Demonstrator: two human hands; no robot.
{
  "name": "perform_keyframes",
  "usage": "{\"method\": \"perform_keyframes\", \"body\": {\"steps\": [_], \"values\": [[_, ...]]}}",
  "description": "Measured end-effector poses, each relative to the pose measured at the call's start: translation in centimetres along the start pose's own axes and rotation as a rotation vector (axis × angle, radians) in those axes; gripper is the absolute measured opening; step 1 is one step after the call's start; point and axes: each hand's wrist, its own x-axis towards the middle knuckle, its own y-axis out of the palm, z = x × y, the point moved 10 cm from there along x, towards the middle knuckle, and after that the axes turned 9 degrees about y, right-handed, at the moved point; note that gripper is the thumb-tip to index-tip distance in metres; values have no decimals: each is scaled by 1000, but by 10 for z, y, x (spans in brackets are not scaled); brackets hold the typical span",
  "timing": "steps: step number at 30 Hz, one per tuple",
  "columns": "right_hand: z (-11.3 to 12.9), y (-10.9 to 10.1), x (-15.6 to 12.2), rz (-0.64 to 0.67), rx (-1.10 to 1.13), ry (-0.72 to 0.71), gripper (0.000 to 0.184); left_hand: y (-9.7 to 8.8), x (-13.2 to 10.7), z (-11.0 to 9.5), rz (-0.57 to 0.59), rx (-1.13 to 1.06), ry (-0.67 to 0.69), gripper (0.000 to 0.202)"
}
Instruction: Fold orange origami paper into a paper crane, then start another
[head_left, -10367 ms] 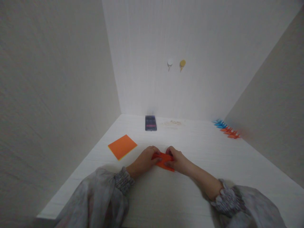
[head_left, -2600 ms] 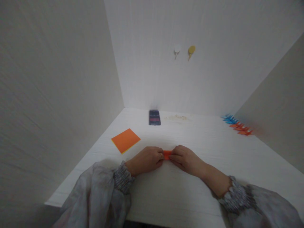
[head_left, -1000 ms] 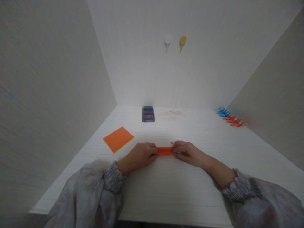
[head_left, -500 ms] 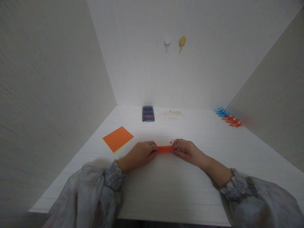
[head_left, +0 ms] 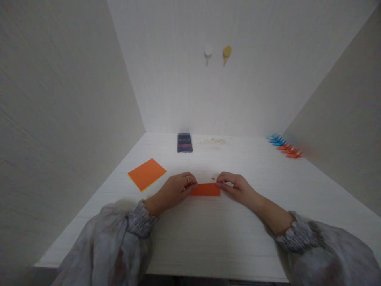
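A flat orange strip of paper [head_left: 206, 190] lies crosswise between my hands, over the white table. My left hand [head_left: 178, 188] pinches its upper left corner between thumb and fingers, with a ring on one finger. At the upper right corner, my right hand [head_left: 236, 186] pinches the same paper. Just above the strip's right part is a tiny orange scrap [head_left: 212, 178]. Whether the strip is one layer or folded over, I cannot tell.
A stack of orange paper with a yellow edge [head_left: 147, 174] lies to the left. A dark phone-like object [head_left: 185, 142] is near the back wall. Blue folded paper pieces [head_left: 277, 140] and orange ones [head_left: 289, 150] line the right wall. Two hooks, white [head_left: 208, 52] and yellow [head_left: 227, 52], hang behind.
The orange paper now shows as a wider, flatter strip reaching nearer to me. Both hands have shifted slightly upward and hold it by its upper corners.
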Motion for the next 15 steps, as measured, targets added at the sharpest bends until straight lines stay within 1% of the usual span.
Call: {"method": "perform_keyframes", "body": {"steps": [7, 12, 15], "values": [[7, -4, -2, -30, -58, -101, 12, -2, -2, -1, -17, 112, 48, 16], [16, -5, -4, -46, -133, -174, 11, -1, -2, -7, -12, 244, 134, 20], [25, -7, -7, -85, -220, -249, 13, -3, -2, -14, -4, 364, 198, 22]]}}
